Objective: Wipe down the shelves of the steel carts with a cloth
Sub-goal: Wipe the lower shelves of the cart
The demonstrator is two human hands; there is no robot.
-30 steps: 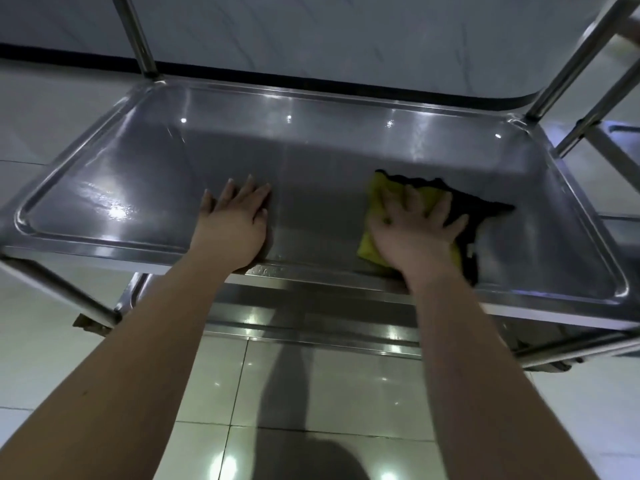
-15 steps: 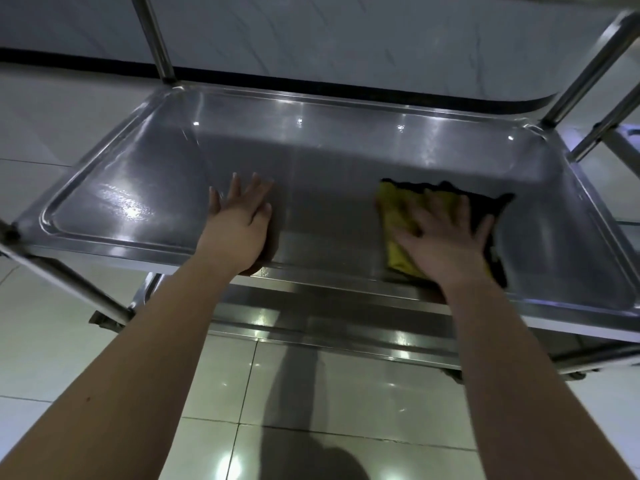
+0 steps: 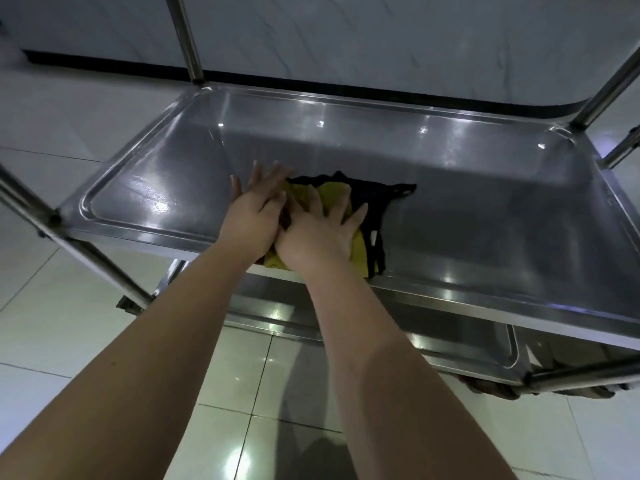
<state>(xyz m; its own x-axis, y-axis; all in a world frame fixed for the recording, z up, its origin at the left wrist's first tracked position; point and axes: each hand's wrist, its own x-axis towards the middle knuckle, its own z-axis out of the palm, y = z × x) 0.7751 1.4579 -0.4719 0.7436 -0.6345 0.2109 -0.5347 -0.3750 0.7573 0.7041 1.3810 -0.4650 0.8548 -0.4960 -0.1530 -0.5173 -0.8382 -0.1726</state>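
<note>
Head view: looks down on a steel cart shelf [image 3: 485, 188] that fills the middle of the frame, with both bare forearms reaching in from the bottom edge.
Cloth position: the cloth [image 3: 372, 211], yellow with a black side, lies at frame centre on the shelf pan, close to its near rim; black folds trail toward the right.
Right hand: the right hand [image 3: 320, 233] lies flat on the cloth, fingers spread wide, palm pressing down. It pins the cloth; it does not pinch it.
Left hand: the left hand [image 3: 254, 211] lies flat just left of the cloth, fingers extended and close together, touching the right hand at the thumb side. Whether its fingertips rest on the cloth edge or on bare steel cannot be told.
Shelf condition: light reflections show at the left and far parts of the pan; no debris is visible.
Lower shelf: a lower shelf [image 3: 460, 348] shows beneath, at lower right.
Step in hand: judged to be a pressed wiping pass across the pan.
Technique: keep the palm flat and the pressure even; overlap each pass with the one beside it.
Corners: work the cloth into the rounded corners and along the raised rim, where residue tends to collect.
Cloth care: refold if the trailing black folds bunch under the palm.
Caution: the cart may roll under a hard push; brace it with the free hand.
</note>
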